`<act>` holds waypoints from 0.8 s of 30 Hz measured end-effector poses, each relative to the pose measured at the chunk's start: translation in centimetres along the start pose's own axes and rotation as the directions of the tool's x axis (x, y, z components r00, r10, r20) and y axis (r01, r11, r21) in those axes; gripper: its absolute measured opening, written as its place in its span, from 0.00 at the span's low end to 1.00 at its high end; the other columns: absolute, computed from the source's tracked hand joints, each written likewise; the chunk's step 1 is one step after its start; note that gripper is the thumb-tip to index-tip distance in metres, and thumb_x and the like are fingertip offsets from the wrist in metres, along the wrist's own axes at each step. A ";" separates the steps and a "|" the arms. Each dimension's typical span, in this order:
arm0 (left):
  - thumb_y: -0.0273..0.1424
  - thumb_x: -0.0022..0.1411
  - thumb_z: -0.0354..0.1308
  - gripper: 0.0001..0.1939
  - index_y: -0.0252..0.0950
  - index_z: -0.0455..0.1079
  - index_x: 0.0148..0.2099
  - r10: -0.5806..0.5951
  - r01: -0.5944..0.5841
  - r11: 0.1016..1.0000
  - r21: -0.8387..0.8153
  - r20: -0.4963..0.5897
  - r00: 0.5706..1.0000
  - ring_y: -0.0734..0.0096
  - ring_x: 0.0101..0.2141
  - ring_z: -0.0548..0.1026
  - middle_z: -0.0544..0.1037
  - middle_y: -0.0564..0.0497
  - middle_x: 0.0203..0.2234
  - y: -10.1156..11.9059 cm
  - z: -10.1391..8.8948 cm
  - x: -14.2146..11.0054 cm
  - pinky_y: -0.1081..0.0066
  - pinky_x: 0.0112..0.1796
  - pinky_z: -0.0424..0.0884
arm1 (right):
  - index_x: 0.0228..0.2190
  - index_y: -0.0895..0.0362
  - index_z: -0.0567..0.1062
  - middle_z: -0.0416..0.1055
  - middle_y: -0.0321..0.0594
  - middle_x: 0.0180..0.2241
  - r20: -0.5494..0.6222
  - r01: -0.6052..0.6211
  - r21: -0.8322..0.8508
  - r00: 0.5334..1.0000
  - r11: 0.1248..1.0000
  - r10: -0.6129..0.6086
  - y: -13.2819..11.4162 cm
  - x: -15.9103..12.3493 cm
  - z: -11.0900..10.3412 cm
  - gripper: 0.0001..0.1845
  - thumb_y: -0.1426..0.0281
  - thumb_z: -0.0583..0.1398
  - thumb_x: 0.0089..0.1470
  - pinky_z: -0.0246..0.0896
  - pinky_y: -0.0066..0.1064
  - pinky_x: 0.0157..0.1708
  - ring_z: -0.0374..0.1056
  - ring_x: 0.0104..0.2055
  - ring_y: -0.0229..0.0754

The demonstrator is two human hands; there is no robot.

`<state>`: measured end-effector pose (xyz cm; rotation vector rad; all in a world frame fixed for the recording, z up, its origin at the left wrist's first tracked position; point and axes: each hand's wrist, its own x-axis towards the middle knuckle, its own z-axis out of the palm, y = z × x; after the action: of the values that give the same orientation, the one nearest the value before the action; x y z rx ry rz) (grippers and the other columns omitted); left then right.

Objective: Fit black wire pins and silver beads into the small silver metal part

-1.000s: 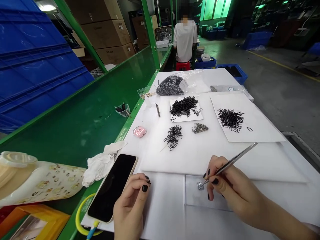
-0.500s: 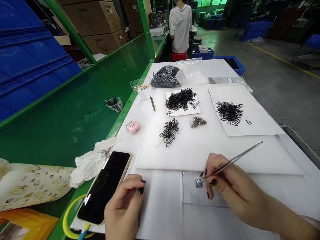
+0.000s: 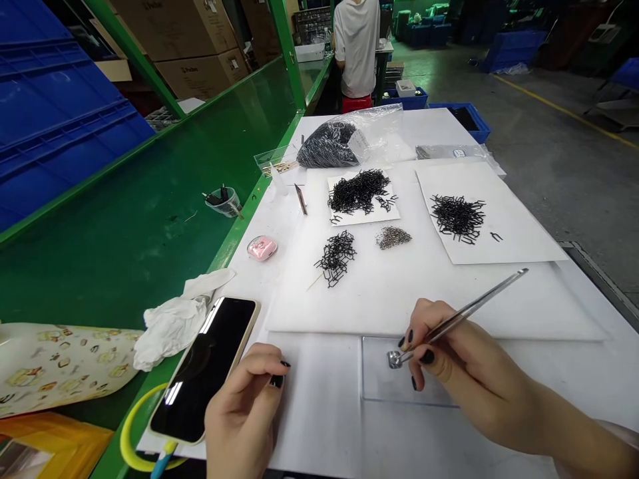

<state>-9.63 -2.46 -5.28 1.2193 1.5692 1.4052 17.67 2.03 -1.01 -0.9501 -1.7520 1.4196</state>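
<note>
My right hand [image 3: 464, 366] grips metal tweezers [image 3: 472, 309] in a pinch, their back end pointing up to the right. The tips touch a small shiny silver piece [image 3: 395, 359] on a clear plastic plate [image 3: 374, 389]. My left hand [image 3: 247, 406] rests on the white table beside the phone, thumb and forefinger pressed close together; whether anything tiny is between them I cannot make out. Beyond the hands, a white foam sheet [image 3: 299, 313] bears a loose pile of small black forked pieces [image 3: 337, 258] and a heap of tiny metal bits [image 3: 393, 237].
More black forked pieces lie on two white cards [image 3: 519, 219]. Behind them sits a clear bag of black parts [image 3: 329, 145]. At left are a phone [image 3: 204, 372], crumpled white cloth [image 3: 170, 329], pink case [image 3: 262, 248] and plastic cup [image 3: 223, 201]. A person [image 3: 357, 50] sits farther back.
The whole view has shifted slightly. Both hands keep nearly the same pose, with the tweezers still at the silver piece.
</note>
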 end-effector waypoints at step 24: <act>0.21 0.53 0.54 0.10 0.41 0.72 0.32 -0.022 0.022 1.000 0.005 0.051 0.998 0.71 0.36 0.69 0.70 0.53 0.33 -0.1 -0.3 0.0 0.78 0.36 0.67 | 0.39 0.51 0.62 0.58 0.35 0.32 0.007 0.012 -0.022 1.000 1.000 -0.011 -0.3 -0.1 -0.1 0.08 0.71 0.45 0.68 0.60 0.31 0.28 0.63 0.29 0.34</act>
<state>-9.92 -2.58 -5.35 1.2275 1.5474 1.3466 17.77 1.90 -0.70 -0.9468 -1.7788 1.4000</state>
